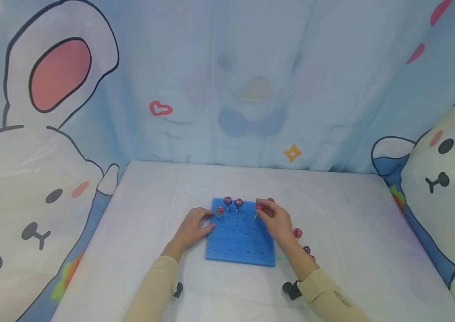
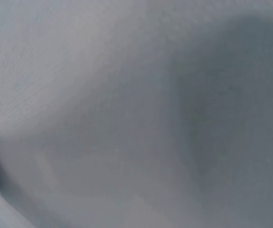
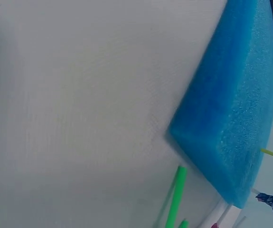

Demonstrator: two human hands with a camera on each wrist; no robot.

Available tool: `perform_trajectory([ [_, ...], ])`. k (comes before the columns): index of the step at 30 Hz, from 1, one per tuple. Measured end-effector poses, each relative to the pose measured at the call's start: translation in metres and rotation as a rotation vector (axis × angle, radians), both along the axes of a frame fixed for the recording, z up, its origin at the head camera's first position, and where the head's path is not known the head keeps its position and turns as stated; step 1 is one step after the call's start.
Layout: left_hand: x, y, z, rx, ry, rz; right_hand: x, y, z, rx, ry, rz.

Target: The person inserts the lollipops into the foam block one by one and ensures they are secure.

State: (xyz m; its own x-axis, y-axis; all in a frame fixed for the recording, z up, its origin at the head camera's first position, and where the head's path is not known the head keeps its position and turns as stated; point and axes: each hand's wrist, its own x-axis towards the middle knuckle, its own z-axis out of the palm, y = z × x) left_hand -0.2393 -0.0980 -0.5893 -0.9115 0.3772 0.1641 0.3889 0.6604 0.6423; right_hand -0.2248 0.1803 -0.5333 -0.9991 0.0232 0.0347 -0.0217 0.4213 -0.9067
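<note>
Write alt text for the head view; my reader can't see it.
A red lollipop is in the grip of a person's right hand at a blue, holed foam board, while the left hand touches the board's left edge. Three more lollipops stand near the board's far left corner; others lie to the right on a white tabletop.

Dim, blurry left wrist view

Downward head view, close wrist views, right sharing board [image 1: 239,235]
</note>
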Motion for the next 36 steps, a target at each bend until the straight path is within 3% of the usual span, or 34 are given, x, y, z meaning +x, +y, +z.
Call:
perform_trajectory([
  [12,-0.001,0.0,-0.005,-0.008,-0.008,0.007,0.001,-0.006,-0.008,-0.016,-0.04,-0.041],
  [28,-0.001,-0.001,-0.002,-0.001,0.006,0.001,0.0,-0.007,-0.016,0.058,-0.002,-0.074],
  [36,0.001,-0.001,0.0,0.007,-0.002,0.004,0.002,-0.007,-0.017,0.041,-0.02,-0.07],
])
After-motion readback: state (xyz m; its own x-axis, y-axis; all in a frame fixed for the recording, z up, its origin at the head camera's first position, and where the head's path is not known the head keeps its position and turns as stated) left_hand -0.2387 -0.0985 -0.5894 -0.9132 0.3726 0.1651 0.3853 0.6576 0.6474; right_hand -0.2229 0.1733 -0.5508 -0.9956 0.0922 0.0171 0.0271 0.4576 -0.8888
